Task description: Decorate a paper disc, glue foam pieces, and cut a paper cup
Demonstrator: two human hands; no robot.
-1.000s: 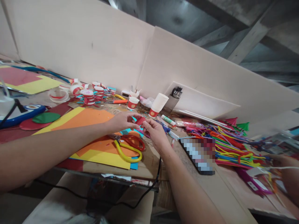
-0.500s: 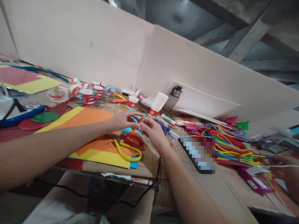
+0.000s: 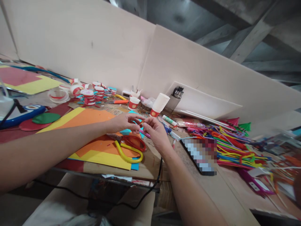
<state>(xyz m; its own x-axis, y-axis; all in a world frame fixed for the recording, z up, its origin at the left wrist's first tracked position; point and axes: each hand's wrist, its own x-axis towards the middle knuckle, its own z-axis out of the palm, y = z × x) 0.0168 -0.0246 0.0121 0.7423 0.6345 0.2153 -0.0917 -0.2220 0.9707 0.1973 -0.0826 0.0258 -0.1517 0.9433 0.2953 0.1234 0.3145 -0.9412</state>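
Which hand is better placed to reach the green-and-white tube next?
Probably the right: the right hand is nearer the tube, while the left hand would have to pass it.

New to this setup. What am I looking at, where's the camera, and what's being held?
No robot here: these are a person's bare hands, seen from one camera worn on the head, looking forward and down. All the pictures share that view.

The right hand pinches a small reddish-orange piece, mostly hidden. The left hand meets it there; whether it grips too is unclear.

On the table lie orange paper, scissors with yellow and red handles, stacked paper cups and, at right, colourful craft stems.
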